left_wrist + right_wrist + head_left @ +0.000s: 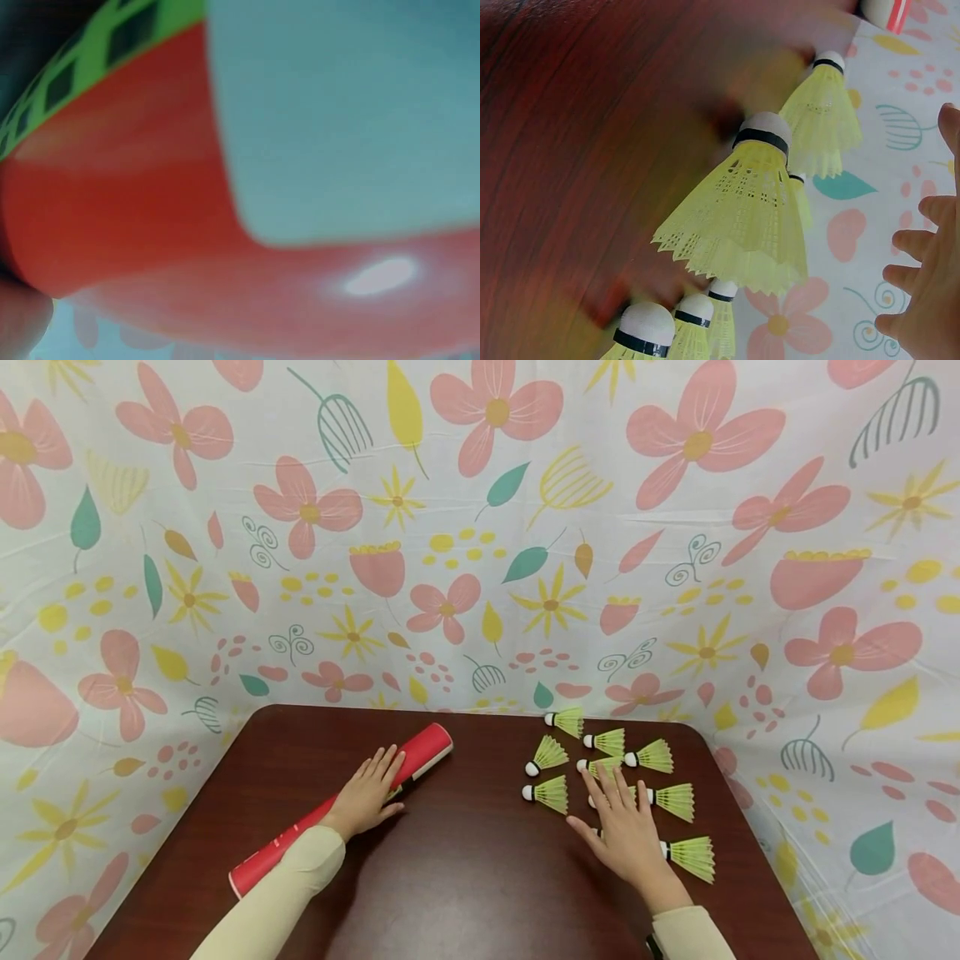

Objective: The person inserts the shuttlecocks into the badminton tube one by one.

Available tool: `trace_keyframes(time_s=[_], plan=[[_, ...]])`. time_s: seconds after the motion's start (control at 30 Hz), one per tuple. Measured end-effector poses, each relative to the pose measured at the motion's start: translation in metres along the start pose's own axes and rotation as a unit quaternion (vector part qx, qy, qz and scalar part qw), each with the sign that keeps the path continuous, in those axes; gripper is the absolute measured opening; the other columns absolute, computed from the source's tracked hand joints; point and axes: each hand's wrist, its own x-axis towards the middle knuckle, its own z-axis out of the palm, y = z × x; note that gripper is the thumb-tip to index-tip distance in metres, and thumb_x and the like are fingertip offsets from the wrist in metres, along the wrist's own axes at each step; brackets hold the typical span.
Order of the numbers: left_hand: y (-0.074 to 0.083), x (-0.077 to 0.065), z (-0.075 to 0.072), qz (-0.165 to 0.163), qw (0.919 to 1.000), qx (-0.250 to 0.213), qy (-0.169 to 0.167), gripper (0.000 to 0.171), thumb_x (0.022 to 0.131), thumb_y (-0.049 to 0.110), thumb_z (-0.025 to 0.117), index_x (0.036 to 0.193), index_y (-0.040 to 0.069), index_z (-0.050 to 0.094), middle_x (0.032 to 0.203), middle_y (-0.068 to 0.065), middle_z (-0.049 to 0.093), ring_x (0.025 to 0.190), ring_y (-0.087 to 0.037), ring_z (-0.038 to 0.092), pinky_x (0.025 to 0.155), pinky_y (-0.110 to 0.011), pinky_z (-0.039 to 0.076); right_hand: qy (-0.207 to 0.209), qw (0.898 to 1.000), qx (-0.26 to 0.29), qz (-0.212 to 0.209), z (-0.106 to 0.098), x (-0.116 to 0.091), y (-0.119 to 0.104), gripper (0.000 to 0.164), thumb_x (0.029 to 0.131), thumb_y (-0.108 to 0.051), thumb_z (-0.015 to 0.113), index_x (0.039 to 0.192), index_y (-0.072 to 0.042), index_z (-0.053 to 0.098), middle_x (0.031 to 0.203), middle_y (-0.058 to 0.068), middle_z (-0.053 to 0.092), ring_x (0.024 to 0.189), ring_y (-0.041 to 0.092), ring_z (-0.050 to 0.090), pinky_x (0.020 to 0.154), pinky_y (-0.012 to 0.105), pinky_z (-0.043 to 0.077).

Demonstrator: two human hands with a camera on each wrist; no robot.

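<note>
Now over to the red tube (422, 753), slanting near to far on the left of the table (465, 868), left hand (366, 797) laid on top, fingers straight. Looks wise to press lightly against rolling. Out right, right hand (624, 833) spread above yellow shuttlecocks (552, 794), pinching nothing; seems best to touch down gently.

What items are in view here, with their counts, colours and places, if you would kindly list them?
shuttlecocks: at least nine, yellow-green with white heads and black bands, right side of table; some partly hidden
tube: one, mainly red, lying slantwise on the table's left side
table: one, dark reddish-brown, beneath them
floral cloth: white with pink, yellow and green print, behind and beside the table
sleeves: two, cream, on both arms
left hand: one, bare, resting on the tube
right hand: one, bare, over the shuttlecocks; contact unclear
</note>
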Motion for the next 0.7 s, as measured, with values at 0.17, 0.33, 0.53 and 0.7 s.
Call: trace_keyframes(time_s=[0.17, 0.33, 0.53, 0.7], plan=[[-0.0024, 0.0012, 0.0043, 0.014, 0.9996, 0.02, 0.017, 0.087, 0.087, 0.033, 0.071, 0.151, 0.0, 0.024, 0.154, -0.023, 0.025, 0.138, -0.039, 0.032, 0.108, -0.046, 0.036, 0.002, 1.0, 0.004, -0.001, 0.0021, -0.0022, 0.0025, 0.08, 0.091, -0.056, 0.054, 0.154, -0.017, 0.024, 0.158, 0.013, 0.021, 0.146, 0.034, 0.013, 0.115, 0.055, -0.002], [-0.0028, 0.0011, 0.0052, 0.024, 0.9992, 0.017, 0.029, 0.085, 0.085, 0.028, 0.074, 0.149, -0.001, 0.027, 0.152, -0.024, 0.028, 0.135, -0.04, 0.037, 0.105, -0.046, 0.04, -0.004, 1.0, 0.007, 0.002, 0.0024, -0.0033, 0.003, 0.079, 0.091, -0.054, 0.054, 0.154, -0.015, 0.025, 0.157, 0.014, 0.023, 0.145, 0.036, 0.016, 0.116, 0.052, -0.004], [-0.0033, 0.0004, 0.0049, 0.022, 0.9993, 0.02, 0.021, 0.083, 0.086, 0.028, 0.072, 0.149, -0.001, 0.027, 0.152, -0.023, 0.029, 0.135, -0.039, 0.037, 0.106, -0.045, 0.038, -0.008, 1.0, 0.014, 0.003, 0.0027, -0.0025, 0.0028, 0.078, 0.093, -0.052, 0.053, 0.153, -0.012, 0.024, 0.156, 0.015, 0.025, 0.143, 0.039, 0.02, 0.117, 0.052, 0.0], [-0.0038, -0.0006, 0.0043, 0.028, 0.9991, 0.028, 0.018, 0.082, 0.087, 0.028, 0.072, 0.15, 0.0, 0.027, 0.153, -0.021, 0.028, 0.136, -0.038, 0.037, 0.106, -0.045, 0.038, -0.01, 0.999, 0.033, 0.01, 0.0046, -0.0018, 0.0032, 0.078, 0.094, -0.049, 0.055, 0.153, -0.009, 0.025, 0.155, 0.017, 0.028, 0.142, 0.039, 0.022, 0.115, 0.055, 0.009]])
